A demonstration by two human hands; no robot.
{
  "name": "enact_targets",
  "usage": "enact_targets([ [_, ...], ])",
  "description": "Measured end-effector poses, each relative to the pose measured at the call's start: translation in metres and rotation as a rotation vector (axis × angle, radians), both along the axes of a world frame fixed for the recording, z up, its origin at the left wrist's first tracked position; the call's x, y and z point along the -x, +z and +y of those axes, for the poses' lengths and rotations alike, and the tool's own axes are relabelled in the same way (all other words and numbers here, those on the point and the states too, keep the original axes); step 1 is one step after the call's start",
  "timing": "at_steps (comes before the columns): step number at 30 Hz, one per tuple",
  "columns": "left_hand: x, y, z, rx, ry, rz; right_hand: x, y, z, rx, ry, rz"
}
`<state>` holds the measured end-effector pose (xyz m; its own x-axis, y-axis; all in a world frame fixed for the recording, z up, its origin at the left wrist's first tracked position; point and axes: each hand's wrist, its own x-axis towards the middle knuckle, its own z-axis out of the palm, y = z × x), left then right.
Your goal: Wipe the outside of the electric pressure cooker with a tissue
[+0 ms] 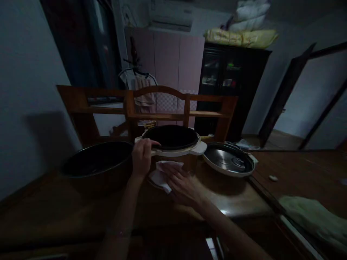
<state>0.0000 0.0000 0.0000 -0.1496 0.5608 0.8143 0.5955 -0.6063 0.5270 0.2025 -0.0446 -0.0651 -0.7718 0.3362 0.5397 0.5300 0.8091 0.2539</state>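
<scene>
In front of me stands a round cooker body (176,153) with a white rim, side handles and a dark hollow inside. My left hand (142,155) grips its rim at the front left, fingers closed over the edge. Below the rim, my right hand (181,180) presses a folded white cloth (159,179) against the cooker's front. The fingers lie over the cloth and hide part of it. A dark inner pot (100,173) sits to the left of my left hand. Right of the cooker, a round lid (225,160) lies with its shiny metal underside up.
The wooden table (217,202) has a wooden shelf rack (159,116) along its back. At right are a small white object (273,178) and a pale green cloth (311,213). Behind stand a pink wardrobe (166,65) and a dark cabinet (235,79). The room is dim.
</scene>
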Motion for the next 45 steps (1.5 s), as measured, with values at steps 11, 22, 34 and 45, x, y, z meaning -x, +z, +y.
enact_targets([
  [11, 0.0, 0.001, -0.002, 0.001, 0.012, 0.014, 0.003, 0.0, 0.001, 0.01, -0.045, 0.069],
  [22, 0.0, 0.002, -0.002, 0.003, 0.01, 0.022, -0.025, -0.014, 0.002, -0.013, -0.127, 0.152],
  [34, 0.0, 0.002, -0.002, 0.0, 0.005, 0.025, -0.06, -0.043, 0.016, 0.155, -0.189, 0.372],
  [45, -0.002, 0.001, -0.001, -0.01, 0.028, 0.004, -0.063, -0.084, 0.047, 0.958, -0.044, 1.254],
])
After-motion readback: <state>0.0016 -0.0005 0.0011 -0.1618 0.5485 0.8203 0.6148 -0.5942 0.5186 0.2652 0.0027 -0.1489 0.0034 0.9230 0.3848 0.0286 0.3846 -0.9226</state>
